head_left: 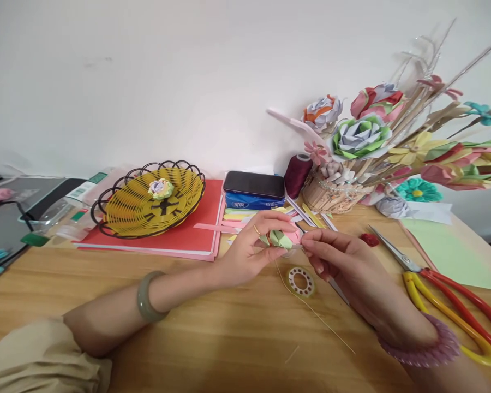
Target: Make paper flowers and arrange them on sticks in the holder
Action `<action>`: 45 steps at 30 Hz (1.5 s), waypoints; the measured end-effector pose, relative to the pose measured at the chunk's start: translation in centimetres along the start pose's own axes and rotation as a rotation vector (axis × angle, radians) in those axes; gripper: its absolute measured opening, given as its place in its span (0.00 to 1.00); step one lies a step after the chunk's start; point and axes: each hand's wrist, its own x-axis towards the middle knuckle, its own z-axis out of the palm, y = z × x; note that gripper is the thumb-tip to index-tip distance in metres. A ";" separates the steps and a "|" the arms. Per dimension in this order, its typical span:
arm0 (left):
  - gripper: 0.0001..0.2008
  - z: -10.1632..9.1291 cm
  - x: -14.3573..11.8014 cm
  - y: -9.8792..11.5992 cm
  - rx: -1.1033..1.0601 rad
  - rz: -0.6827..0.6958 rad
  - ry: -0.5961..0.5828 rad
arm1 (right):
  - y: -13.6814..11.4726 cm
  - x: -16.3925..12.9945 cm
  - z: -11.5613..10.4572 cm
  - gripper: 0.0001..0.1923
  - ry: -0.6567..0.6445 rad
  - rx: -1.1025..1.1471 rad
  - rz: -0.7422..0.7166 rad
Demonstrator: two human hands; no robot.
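— Sleeve (41,360) and bangle (147,297) nearest us; what is that left hand (249,248) doing?

— Pinching a small paper flower (281,238), green and pink, fingers closed round it just above the wooden table (188,338). It looks steadied there so the other hand can work.

— And the right hand (335,259)?

— Fingertips narrowed onto the flower's pink end. A thin stick (311,308) trails from under the flower toward us, past a tape roll (301,281) lying flat.

— Scissors (442,289)?

— To the right, shut, within reach. A yellow basket (147,204) on red folders (180,234) holds one finished bloom; a phone (253,184) sits on a tissue pack. Paper flowers crowd a woven pot (327,197) by the white wall (147,71).
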 end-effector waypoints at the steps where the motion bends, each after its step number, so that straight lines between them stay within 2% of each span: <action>1: 0.13 0.0 0.0 0.0 0.014 0.011 -0.002 | 0.0 0.0 0.0 0.07 0.003 -0.011 -0.012; 9: 0.14 0.0 -0.2 -0.2 0.087 0.060 -0.004 | -0.1 -0.1 -0.1 0.09 -0.087 0.081 0.114; 19: 0.14 -0.1 -0.1 0.0 0.188 0.112 0.012 | 0.2 -0.1 0.1 0.08 -0.021 0.063 -0.026; 27: 0.12 0.0 -0.2 0.1 0.206 0.100 0.053 | 0.2 0.0 0.1 0.09 -0.046 0.111 0.049; 34: 0.14 0.0 -0.1 0.0 0.194 0.121 0.036 | 0.6 0.3 0.4 0.09 -0.029 0.162 0.087; 37: 0.16 -0.1 -0.3 0.2 0.184 0.118 0.017 | 0.4 0.2 0.4 0.11 0.020 0.037 0.028; 39: 0.20 -0.2 -0.4 0.5 0.125 0.070 0.004 | 0.1 0.0 0.4 0.11 0.077 -0.123 -0.052; 42: 0.22 -0.3 -0.3 1.2 0.039 -0.131 0.044 | -0.3 -0.5 0.5 0.10 0.156 -0.392 -0.181; 45: 0.20 -0.2 0.1 1.8 0.035 -0.320 0.061 | -0.4 -0.9 0.5 0.08 0.164 -0.622 -0.349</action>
